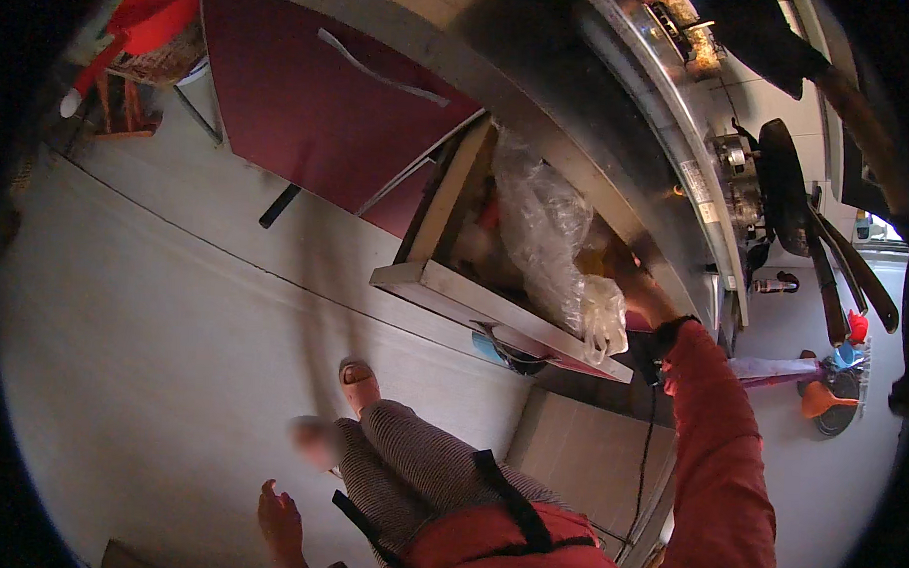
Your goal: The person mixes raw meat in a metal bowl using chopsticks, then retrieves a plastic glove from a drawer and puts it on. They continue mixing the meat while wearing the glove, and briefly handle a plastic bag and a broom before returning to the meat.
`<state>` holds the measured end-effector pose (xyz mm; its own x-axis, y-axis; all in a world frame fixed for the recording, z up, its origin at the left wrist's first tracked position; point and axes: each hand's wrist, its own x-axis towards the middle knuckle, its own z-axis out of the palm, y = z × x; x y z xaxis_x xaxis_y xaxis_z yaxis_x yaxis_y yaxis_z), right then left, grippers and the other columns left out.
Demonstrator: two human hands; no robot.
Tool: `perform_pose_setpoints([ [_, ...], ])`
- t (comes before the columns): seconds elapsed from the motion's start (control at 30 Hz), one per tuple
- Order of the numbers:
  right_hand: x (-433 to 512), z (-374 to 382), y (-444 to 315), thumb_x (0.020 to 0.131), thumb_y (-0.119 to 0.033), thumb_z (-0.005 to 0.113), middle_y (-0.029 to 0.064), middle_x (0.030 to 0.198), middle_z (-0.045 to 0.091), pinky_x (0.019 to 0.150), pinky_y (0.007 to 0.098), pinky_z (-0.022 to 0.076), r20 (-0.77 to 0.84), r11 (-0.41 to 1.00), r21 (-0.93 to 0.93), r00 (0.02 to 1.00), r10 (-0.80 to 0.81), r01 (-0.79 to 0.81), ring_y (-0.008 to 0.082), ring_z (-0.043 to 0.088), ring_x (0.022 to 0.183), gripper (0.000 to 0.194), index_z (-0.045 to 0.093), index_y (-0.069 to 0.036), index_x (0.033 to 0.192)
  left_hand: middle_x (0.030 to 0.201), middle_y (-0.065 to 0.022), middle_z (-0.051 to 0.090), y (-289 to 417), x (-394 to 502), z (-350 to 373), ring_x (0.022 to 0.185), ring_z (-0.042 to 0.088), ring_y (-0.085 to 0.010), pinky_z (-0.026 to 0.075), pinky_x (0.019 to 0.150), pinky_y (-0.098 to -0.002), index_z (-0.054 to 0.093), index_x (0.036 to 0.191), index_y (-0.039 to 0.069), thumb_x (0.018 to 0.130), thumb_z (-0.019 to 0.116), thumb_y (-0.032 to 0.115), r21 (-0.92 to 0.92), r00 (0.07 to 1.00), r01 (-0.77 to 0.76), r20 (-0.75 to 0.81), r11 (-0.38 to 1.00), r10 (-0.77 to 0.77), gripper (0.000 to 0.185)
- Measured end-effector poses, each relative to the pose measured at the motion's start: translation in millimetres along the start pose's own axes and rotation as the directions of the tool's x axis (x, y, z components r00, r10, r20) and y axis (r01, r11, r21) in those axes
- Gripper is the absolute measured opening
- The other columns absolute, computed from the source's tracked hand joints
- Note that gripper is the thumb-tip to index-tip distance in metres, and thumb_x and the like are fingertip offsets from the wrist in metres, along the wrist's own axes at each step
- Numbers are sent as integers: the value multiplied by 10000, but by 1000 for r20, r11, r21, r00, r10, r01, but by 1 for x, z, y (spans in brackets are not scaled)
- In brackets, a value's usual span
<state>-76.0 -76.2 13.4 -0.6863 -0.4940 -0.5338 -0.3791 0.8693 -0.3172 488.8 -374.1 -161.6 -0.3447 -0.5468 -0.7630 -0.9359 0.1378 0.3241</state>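
My right hand [635, 284] reaches into a pulled-out drawer [491, 304] under the counter, past a crumpled clear plastic bag [535, 219]. Its fingers lie in shadow, so what they touch cannot be told. A dark band circles that wrist. Beside the wrist, a whitish plastic bag [606, 312] hangs over the drawer's front edge. Red and yellowish items show dimly inside. At the lower left, my left hand [280, 514] hangs over the floor with its fingers slightly bent and nothing seen in it.
A dark red cabinet door [318, 99] adjoins the drawer. Above are a metal-edged counter and a gas stove [737, 155]; pans [785, 183] hang nearby. A large box-like object [584, 439] stands by my legs. A red plastic vessel [152, 14] is at upper left.
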Motion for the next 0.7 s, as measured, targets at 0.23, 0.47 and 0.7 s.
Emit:
perform_pose_setpoints([
  [0.23, -63, 12, -61, 855, -261, 588, 106, 1241, 574, 945, 449, 400, -320, 897, -432, 946, -58, -91, 308, 515, 1135, 425, 549, -78, 1236, 1112, -235, 582, 32, -33, -28, 1020, 559, -394, 453, 877, -459, 460, 1200, 2, 884, 507, 95, 60, 996, -79, -25, 995, 81, 333],
  [0.47, -114, 13, -100, 874, -178, 616, 111, 1184, 615, 918, 368, 458, -222, 983, 181, 975, 6, 35, 271, 541, 1124, 297, 621, -48, 1141, 1131, -228, 575, 73, -71, -66, 1047, 549, -376, 438, 904, -452, 437, 1273, -29, 886, 501, 123, 68, 997, -72, -15, 995, 73, 421],
  [0.7, -116, -3, -67, 868, -177, 602, 79, 867, 679, 751, 297, 502, -413, 877, 423, 813, 410, -228, 175, 638, 872, 217, 677, -28, 1006, 1129, -217, 565, 95, -92, -87, 1052, 535, -377, 422, 921, -463, 429, 1301, -13, 890, 501, 127, 125, 991, -114, -49, 986, 121, 440],
])
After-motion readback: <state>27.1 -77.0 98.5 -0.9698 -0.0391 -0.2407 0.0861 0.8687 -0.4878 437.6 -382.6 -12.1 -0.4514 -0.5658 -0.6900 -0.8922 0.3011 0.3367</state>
